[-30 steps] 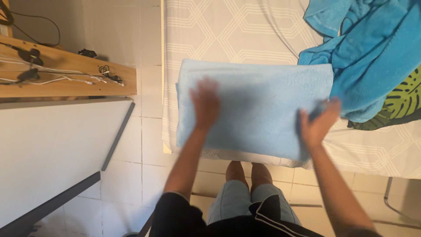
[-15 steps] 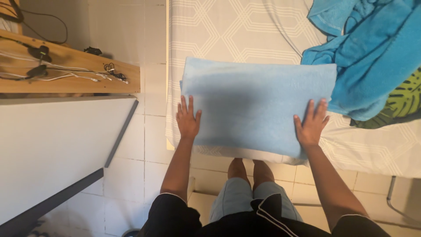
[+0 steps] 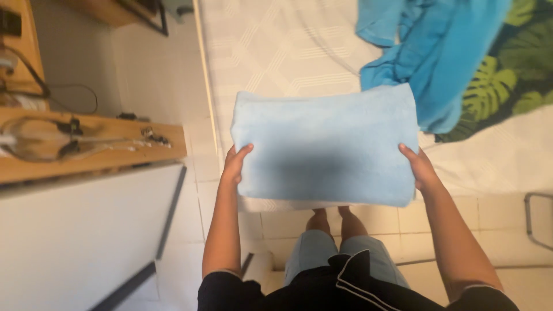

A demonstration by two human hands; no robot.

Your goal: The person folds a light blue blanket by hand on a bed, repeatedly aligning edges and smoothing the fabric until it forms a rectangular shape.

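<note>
A folded light blue towel point(image 3: 325, 144) is held up flat in front of me, over the near edge of a bed point(image 3: 276, 52) with a white patterned cover. My left hand point(image 3: 235, 164) grips the towel's left edge, thumb on top and fingers underneath. At the right edge my right hand point(image 3: 419, 167) grips it the same way. The towel looks lifted off the bed, and its near edge hangs over my bare feet.
A heap of brighter blue cloth point(image 3: 438, 52) lies on the bed at the far right, next to a green leaf-print fabric point(image 3: 512, 75). A wooden shelf point(image 3: 86, 147) with cables stands at the left over a white panel. Pale floor tiles run below.
Both hands were flat on top of the towel; they slid out to its side edges and now grip it. The towel has come up off the bed toward me.
</note>
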